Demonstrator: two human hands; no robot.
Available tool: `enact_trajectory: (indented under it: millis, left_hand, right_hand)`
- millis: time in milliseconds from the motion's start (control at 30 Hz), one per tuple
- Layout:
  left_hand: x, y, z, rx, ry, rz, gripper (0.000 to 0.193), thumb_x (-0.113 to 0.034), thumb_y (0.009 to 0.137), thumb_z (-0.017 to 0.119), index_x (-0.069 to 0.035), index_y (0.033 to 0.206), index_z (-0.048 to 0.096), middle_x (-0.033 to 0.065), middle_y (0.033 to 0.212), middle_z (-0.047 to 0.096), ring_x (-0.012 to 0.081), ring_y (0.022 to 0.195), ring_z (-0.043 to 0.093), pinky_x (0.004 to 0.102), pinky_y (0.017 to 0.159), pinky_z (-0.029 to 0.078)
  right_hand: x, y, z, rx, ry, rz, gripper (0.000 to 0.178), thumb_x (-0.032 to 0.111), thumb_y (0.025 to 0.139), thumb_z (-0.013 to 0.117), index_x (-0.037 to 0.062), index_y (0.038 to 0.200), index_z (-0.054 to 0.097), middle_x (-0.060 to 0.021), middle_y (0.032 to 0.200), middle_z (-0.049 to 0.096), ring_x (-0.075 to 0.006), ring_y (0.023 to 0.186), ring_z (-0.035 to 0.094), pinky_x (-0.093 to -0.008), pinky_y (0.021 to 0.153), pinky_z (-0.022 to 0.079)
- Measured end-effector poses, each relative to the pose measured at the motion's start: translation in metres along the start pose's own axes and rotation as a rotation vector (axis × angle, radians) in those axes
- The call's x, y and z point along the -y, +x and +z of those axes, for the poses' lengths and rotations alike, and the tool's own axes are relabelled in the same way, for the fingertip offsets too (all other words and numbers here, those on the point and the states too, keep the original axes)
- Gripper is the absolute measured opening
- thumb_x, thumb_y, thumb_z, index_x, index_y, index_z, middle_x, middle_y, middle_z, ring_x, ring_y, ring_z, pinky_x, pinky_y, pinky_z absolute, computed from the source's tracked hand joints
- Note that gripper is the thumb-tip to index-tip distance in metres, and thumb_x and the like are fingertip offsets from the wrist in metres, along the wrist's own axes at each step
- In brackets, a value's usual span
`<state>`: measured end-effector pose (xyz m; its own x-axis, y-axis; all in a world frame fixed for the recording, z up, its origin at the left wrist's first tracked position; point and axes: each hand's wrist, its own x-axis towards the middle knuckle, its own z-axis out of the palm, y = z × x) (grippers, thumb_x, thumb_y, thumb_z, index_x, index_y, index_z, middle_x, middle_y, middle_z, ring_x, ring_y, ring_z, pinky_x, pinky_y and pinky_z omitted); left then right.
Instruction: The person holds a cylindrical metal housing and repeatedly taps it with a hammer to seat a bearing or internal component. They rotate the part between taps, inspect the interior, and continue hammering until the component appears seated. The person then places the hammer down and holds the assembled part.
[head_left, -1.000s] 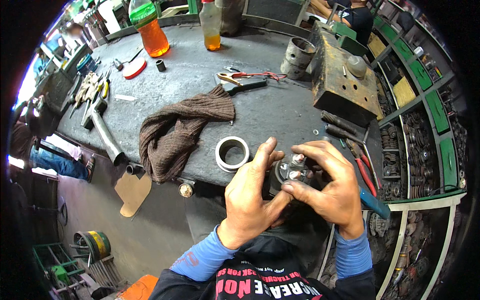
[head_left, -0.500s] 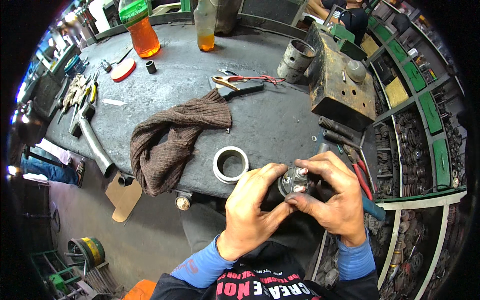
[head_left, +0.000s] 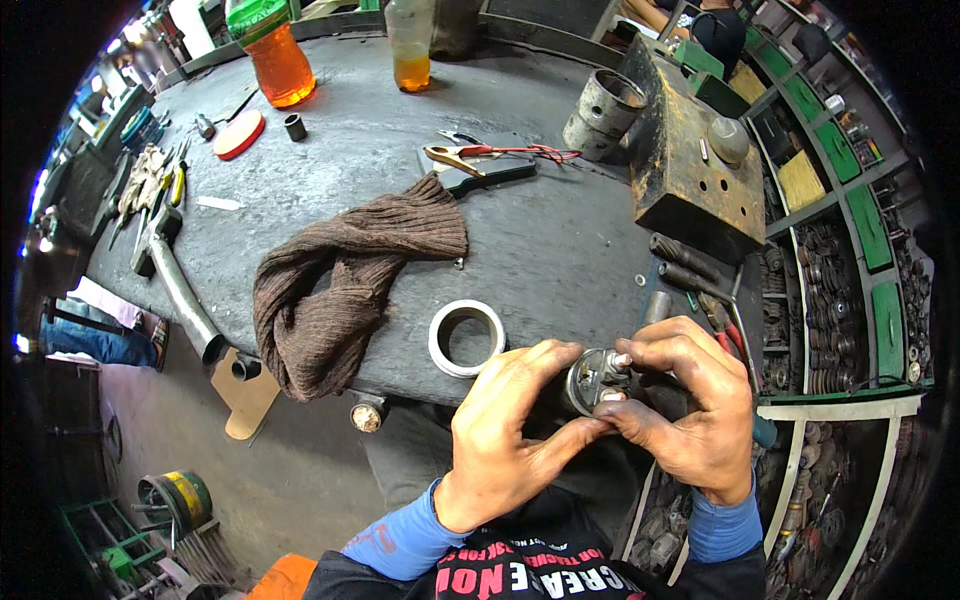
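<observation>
Between my two hands, over the bench's near edge, is a small round dark metal part point(head_left: 592, 378) with two copper-coloured studs. My left hand point(head_left: 510, 430) grips its left side, thumb below and fingers above. On the other side my right hand point(head_left: 695, 405) is closed, with thumb and forefinger pinching at the studs. What kind of part it is I cannot make out, and the fingers cover much of it. A pale metal ring point(head_left: 437, 340) lies on the bench just beyond my left fingers. Left of the ring is a crumpled brown knitted cloth point(head_left: 330, 250).
A hammer point(head_left: 180, 280), pliers point(head_left: 178, 185) and bottles of orange liquid point(head_left: 285, 75) lie or stand leftward and at the back. Red-and-black clamp leads point(head_left: 480, 152) rest mid-bench. A rusty metal block point(head_left: 690, 170) and a metal cylinder point(head_left: 603, 115) stand right, near parts shelves point(head_left: 825, 290).
Both hands and the round part have shifted slightly right, and the part's face has tilted more into view. My right fingers have spread around the studs. The whole view has shifted a little.
</observation>
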<state>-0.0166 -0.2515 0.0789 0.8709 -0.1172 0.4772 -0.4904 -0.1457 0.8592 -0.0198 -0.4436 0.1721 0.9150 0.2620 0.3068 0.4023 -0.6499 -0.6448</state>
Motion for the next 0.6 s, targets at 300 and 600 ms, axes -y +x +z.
enact_trajectory:
  millis: [300,600]
  left_hand:
    - [-0.0026,0.0042,-0.0025,0.029,-0.005,-0.032,0.067,-0.012,0.068,0.1,0.003,0.126,0.071,0.0188,0.119,0.075,0.0347,0.107,0.073,0.0401,0.094,0.059]
    - [-0.0027,0.0042,-0.0027,0.045,0.005,-0.037,0.064,-0.012,0.067,0.1,0.002,0.124,0.073,0.0183,0.119,0.076,0.0334,0.107,0.074,0.0401,0.094,0.059]
  right_hand:
    - [-0.0014,0.0002,-0.0008,-0.011,0.028,0.042,0.046,0.019,0.075,0.096,-0.004,0.108,0.074,-0.0175,0.1,0.074,-0.0284,0.09,0.073,-0.0372,0.079,0.058]
    - [-0.0063,-0.0015,-0.0008,0.0,0.019,0.009,0.047,0.022,0.075,0.097,-0.0026,0.107,0.074,-0.0162,0.102,0.074,-0.0265,0.089,0.073,-0.036,0.077,0.057]
